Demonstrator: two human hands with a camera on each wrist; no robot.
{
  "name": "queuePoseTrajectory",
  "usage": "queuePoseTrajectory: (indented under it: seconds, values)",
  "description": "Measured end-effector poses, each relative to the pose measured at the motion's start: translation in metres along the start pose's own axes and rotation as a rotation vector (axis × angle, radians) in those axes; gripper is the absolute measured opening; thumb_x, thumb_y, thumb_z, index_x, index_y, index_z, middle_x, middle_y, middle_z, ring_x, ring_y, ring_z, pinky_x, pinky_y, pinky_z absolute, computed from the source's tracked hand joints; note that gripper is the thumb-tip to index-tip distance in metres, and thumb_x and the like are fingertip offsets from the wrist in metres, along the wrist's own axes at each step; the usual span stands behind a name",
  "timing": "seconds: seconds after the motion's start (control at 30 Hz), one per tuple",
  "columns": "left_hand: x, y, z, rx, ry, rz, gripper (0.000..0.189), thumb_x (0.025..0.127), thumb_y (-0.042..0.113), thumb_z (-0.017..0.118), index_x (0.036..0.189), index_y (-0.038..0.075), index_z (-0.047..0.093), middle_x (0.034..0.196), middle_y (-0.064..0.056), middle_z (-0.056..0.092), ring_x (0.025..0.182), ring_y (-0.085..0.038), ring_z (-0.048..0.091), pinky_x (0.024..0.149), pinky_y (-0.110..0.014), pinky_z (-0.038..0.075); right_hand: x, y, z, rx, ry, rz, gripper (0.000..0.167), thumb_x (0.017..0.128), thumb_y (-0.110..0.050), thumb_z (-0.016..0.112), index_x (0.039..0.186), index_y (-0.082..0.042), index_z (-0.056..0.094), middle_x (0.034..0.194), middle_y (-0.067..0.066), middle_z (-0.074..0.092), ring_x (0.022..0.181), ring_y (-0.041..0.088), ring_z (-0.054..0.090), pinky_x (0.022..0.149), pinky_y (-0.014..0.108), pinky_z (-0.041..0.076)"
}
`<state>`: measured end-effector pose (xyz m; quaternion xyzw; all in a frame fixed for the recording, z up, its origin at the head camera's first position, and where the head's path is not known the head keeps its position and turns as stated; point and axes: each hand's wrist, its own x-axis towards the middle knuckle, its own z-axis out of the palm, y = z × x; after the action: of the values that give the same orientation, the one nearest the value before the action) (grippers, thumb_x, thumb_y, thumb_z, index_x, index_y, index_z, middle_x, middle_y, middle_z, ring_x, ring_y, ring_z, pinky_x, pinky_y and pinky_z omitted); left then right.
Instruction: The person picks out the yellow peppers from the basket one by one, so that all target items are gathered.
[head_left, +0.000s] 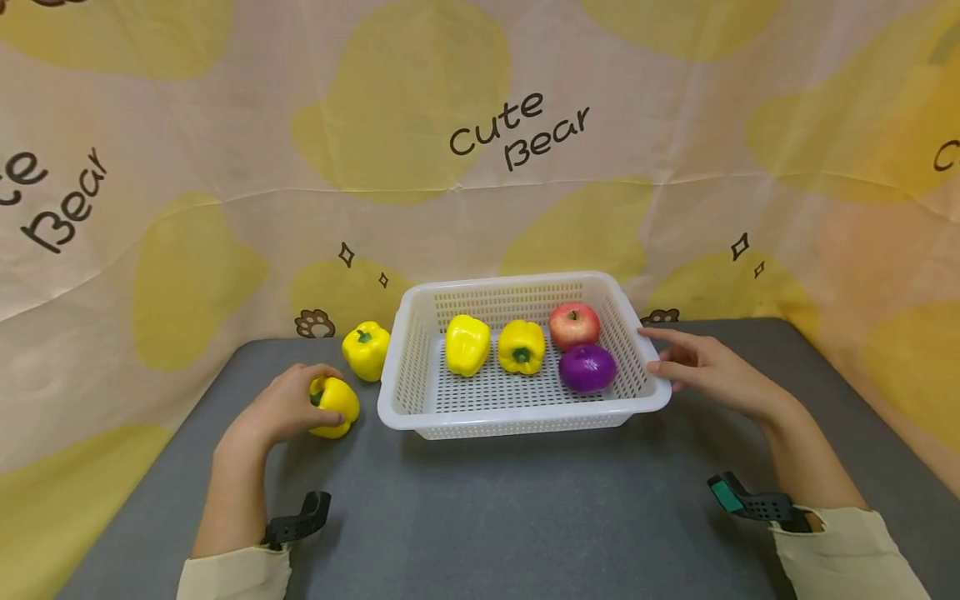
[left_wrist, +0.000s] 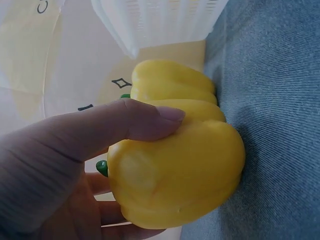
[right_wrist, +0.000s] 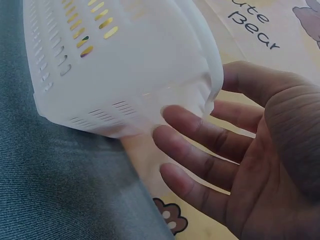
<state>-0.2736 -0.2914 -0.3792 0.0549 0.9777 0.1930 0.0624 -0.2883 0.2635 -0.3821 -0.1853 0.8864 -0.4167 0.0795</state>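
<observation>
My left hand [head_left: 281,408] grips a yellow bell pepper [head_left: 337,404] on the table, left of a white plastic basket [head_left: 517,421]. In the left wrist view the thumb lies across this pepper [left_wrist: 175,175], with fingers behind it. Another yellow bell pepper [head_left: 366,352] stands just beyond, beside the basket's left wall. At the basket's right rim, my right hand [head_left: 708,367] touches the edge with thumb and index finger. The right wrist view shows its other fingers [right_wrist: 200,160] loosely extended outside the wall; the index fingertip is hidden.
Inside the basket lie two yellow bell peppers, one on the left [head_left: 467,346] and one in the middle [head_left: 521,343]. A red apple [head_left: 574,325] and a purple onion [head_left: 587,368] sit at its right end. Behind the grey table [head_left: 525,508] hangs a patterned cloth [head_left: 420,125].
</observation>
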Motion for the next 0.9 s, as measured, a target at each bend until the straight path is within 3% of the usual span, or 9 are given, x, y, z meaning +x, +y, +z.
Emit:
queuePoseTrajectory:
  seconds: [0.37,0.7,0.9]
  values:
    - [0.004,0.003,0.004,0.006,-0.002,-0.013,0.060,0.078,0.032,0.081,0.131,0.011,0.063,0.134,-0.024,0.056,0.110,-0.036,0.052,0.088,-0.054,0.048,-0.001,-0.003,-0.002,-0.008,0.023,0.014,0.061,0.098,-0.027,0.066,0.152,-0.007,0.045,0.089,0.005,0.066,0.077,0.021,0.060,0.068,0.027,0.052]
    - [0.007,0.006,0.009,0.005,-0.003,-0.010,0.062,0.078,0.030,0.078,0.135,0.011,0.060,0.137,-0.025,0.052,0.106,-0.036,0.053,0.085,-0.051,0.048,-0.004,-0.004,-0.006,-0.002,-0.017,0.039,0.066,0.095,-0.029,0.070,0.152,-0.006,0.045,0.092,0.006,0.070,0.082,0.026,0.061,0.069,0.026,0.050]
    - [0.015,0.006,0.020,-0.022,-0.007,0.028,0.059,0.075,0.028,0.079,0.128,0.011,0.061,0.117,-0.017,0.058,0.097,-0.029,0.053,0.076,-0.038,0.045,-0.002,-0.001,-0.005,0.017,-0.006,0.048,0.066,0.095,-0.030,0.071,0.151,-0.006,0.047,0.089,0.005,0.069,0.081,0.023,0.061,0.069,0.027,0.050]
